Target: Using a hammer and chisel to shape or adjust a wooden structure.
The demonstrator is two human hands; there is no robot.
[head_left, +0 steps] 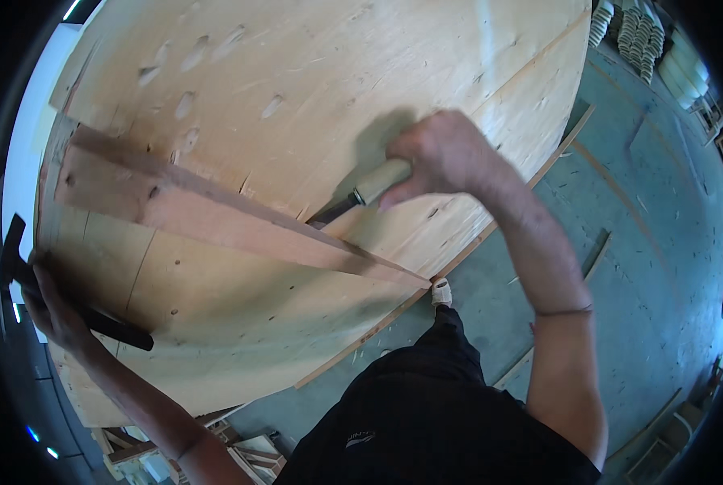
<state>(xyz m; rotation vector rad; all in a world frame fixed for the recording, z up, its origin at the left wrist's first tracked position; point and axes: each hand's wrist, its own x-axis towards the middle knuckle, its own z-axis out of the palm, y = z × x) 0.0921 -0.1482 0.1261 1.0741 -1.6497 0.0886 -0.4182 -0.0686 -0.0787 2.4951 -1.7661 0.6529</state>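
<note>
My right hand [444, 153] is closed around the pale handle of a chisel [383, 179], which slants down and to the left. Its dark blade meets the upper edge of a reddish wooden bar [216, 217]; whether the tip is under the bar or beside it is hidden. The bar lies across a large plywood panel [377, 89] that is marked by several dents and gouges along the left. At the panel's left edge, my left hand [56, 311] grips a black hammer [117, 327], its head pointing away from me.
A thin wooden strip [466, 246] runs along the panel's near right edge. Loose strips [598, 255] lie on the green floor [612, 178]. Bundled pale pieces [641, 40] stand at the far right, and wooden frames [256, 454] sit low at the left.
</note>
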